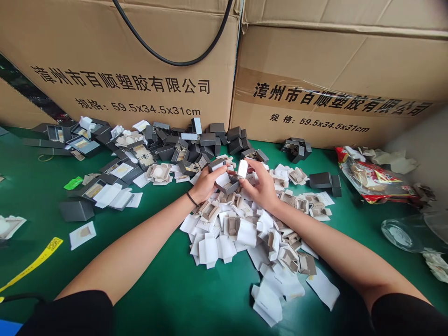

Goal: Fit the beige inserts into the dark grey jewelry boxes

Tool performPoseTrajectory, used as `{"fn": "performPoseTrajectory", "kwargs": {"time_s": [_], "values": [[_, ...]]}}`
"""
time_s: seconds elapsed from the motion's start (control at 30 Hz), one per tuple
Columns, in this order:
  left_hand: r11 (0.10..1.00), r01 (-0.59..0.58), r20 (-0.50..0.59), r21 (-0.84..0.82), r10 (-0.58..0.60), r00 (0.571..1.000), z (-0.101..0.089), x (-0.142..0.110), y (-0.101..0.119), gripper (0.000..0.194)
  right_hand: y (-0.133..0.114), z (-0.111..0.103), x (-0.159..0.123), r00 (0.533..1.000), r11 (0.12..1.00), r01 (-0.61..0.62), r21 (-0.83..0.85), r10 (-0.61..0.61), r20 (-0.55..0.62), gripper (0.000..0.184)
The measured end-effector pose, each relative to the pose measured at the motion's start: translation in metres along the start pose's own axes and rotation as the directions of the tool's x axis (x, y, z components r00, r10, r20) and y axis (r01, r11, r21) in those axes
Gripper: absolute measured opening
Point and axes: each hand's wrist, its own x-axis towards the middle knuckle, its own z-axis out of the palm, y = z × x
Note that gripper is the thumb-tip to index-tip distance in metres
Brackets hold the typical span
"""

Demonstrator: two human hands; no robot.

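While the left hand (206, 185) grips an open dark box (229, 187), the right hand (262, 185) pinches a white piece (242, 169).
Its thumb and fingertips press the piece just beside the box; the left thumb lies over the box, the other left fingers mostly hidden. Beneath lies a heap of folded paper (247, 232) on the green table (157, 289), with more boxes (207, 139) farther left, brown cartons (140, 100) behind, and a red packet (378, 179) at right.

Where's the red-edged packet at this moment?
In the head view, the packet lies at the right on the green table, beyond the clear container and right of a dark box.
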Motion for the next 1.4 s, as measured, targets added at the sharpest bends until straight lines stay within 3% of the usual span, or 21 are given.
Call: {"fn": "performPoseTrajectory", "kwargs": {"time_s": [0.23, 0.43, 0.73, 1.0, 1.17, 1.27, 1.4], "values": [[0.966, -0.171, 0.169, 0.195, 0.139, 0.976, -0.002, -0.001, 0.000, 0.033, 0.000, 0.000, -0.002, 1.000, 0.999, -0.005, 0.035, 0.005, -0.003, 0.042], [0.892, -0.284, 0.228, 0.351, 0.212, 0.950, 0.000, -0.005, 0.001, 0.046, 0.000, -0.001, -0.003, 0.998, 1.000, 0.015, 0.023, -0.014, -0.066, 0.044], [0.751, -0.432, 0.340, 0.500, 0.288, 0.895, 0.004, -0.012, 0.002, 0.053, -0.004, 0.001, -0.001, 0.984, 0.994, 0.103, -0.043, -0.095, 0.152, 0.045], [0.684, -0.457, 0.277, 0.568, 0.365, 0.889, 0.006, -0.013, -0.002, 0.056, -0.001, 0.003, -0.002, 0.978, 0.983, 0.166, -0.077, -0.155, 0.138, 0.048], [0.642, -0.466, 0.263, 0.609, 0.391, 0.882, 0.005, -0.012, -0.004, 0.057, -0.001, 0.007, -0.006, 0.983, 0.988, 0.099, -0.117, -0.079, 0.164, 0.051], [0.643, -0.467, 0.254, 0.607, 0.399, 0.881, 0.006, -0.012, -0.004, 0.057, -0.001, 0.008, -0.006, 0.984, 0.996, 0.066, -0.062, -0.055, 0.171, 0.049], [0.667, -0.436, 0.192, 0.604, 0.409, 0.892, 0.006, -0.011, -0.004, 0.056, -0.003, 0.007, -0.005, 0.989, 1.000, -0.008, 0.009, 0.007, 0.147, 0.061]]}}
